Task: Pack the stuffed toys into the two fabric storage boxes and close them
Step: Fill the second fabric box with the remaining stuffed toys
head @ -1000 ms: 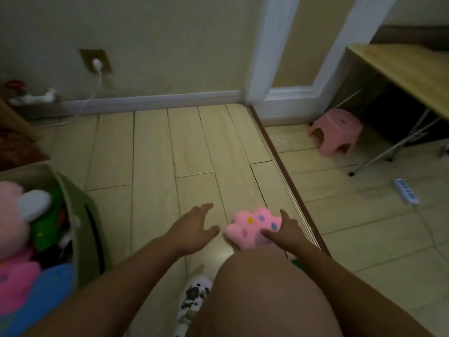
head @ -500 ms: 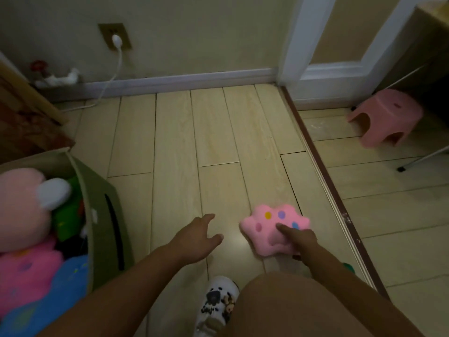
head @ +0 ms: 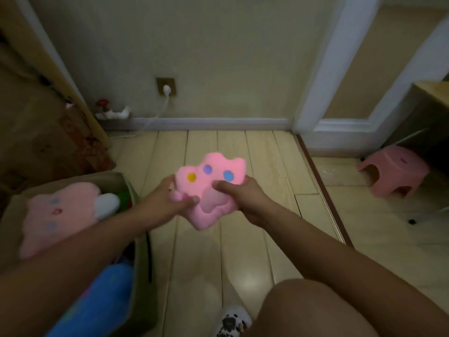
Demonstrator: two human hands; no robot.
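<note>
A pink paw-shaped plush (head: 209, 188) with yellow, purple and blue dots is held up above the wooden floor. My left hand (head: 167, 203) grips its left edge and my right hand (head: 240, 198) grips its right side, thumb pressed into the front. At the left stands an open olive fabric storage box (head: 136, 239). Inside it lie a big pink plush (head: 56, 215), a white plush part (head: 107, 206), something green and a blue plush (head: 102, 297). My left forearm crosses over the box.
A pink plastic stool (head: 393, 173) stands at the right beyond the door threshold strip (head: 323, 193). A wall socket with a white plug (head: 166, 87) and cable is on the back wall. A patterned board leans at the left. My knee and a patterned shoe (head: 233, 322) are at the bottom.
The pink paw plush has been lifted off the floor. My left hand, open before, now grips it together with my right hand. The view has tilted up.
</note>
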